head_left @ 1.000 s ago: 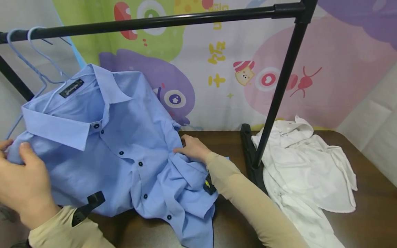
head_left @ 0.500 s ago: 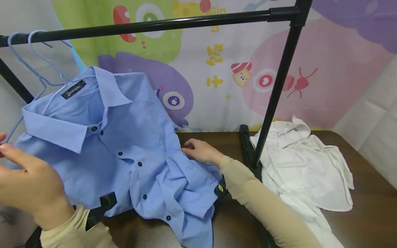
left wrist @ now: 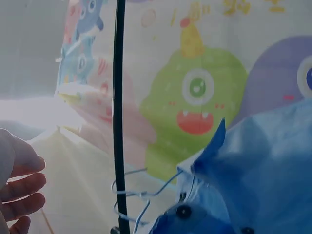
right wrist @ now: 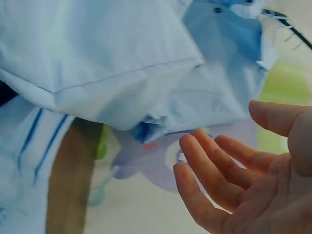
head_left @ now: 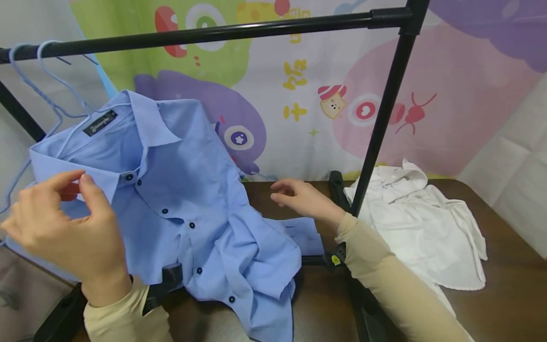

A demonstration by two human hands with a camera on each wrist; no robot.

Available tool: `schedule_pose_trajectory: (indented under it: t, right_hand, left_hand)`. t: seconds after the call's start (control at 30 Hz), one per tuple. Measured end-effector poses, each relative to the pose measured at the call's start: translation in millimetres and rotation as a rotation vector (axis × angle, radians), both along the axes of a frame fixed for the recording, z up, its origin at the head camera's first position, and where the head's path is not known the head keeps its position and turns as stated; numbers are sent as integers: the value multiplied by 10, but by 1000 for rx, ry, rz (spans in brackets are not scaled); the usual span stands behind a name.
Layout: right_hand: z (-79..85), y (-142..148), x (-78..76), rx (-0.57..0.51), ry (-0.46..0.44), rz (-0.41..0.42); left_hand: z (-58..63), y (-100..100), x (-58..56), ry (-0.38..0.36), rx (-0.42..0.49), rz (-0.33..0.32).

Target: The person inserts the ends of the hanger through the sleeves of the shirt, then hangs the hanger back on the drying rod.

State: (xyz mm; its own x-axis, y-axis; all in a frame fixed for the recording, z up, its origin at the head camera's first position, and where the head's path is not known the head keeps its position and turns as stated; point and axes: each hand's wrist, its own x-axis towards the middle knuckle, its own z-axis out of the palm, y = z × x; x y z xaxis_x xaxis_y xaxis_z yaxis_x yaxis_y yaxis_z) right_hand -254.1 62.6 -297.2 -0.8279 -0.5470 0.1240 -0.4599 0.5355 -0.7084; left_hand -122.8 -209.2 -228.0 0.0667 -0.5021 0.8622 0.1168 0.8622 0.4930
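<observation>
A light blue button-up shirt (head_left: 171, 190) with dark buttons hangs from a pale blue hanger (head_left: 27, 78) at the left, its lower part bunched on the table. My left hand (head_left: 72, 228) is in front of the shirt's collar, fingers loosely bent, thumb and forefinger apart, nothing held. In the left wrist view its fingers (left wrist: 24, 195) stand away from the cloth. To the right of the shirt, my right hand (head_left: 305, 197) is raised over the table with relaxed fingers and holds nothing. Below it lies a blue cuff (head_left: 305, 237).
A black rail (head_left: 213, 34) crosses the top, with a second hanger (head_left: 64, 83) on it. The rack's slanting post (head_left: 386, 104) stands between the blue shirt and a crumpled white shirt (head_left: 427, 232) on the brown table (head_left: 508, 285). A cartoon curtain (head_left: 278, 142) hangs behind.
My left hand has left the shirt's shoulder and moved right, in front of the collar. My right hand has let go of the shirt's side and drawn away right, uncovering the cuff.
</observation>
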Motion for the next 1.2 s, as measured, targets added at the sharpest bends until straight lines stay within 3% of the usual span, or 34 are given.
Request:
schedule_pose_trajectory:
  t: [0.3, 0.47, 0.73, 1.2]
  right_hand:
    - [90, 314, 171, -72, 94, -16]
    - [93, 526, 249, -133, 78, -62]
    - [123, 845, 413, -141, 103, -145]
    - [103, 1444, 513, -164, 207, -277]
  left_hand:
    - [-9, 136, -68, -21, -48, -150]
    - [-28, 220, -92, -31, -116, -240]
    - [-87, 438, -178, -46, -270, -237]
    - [-190, 665, -282, -142, -467, -437]
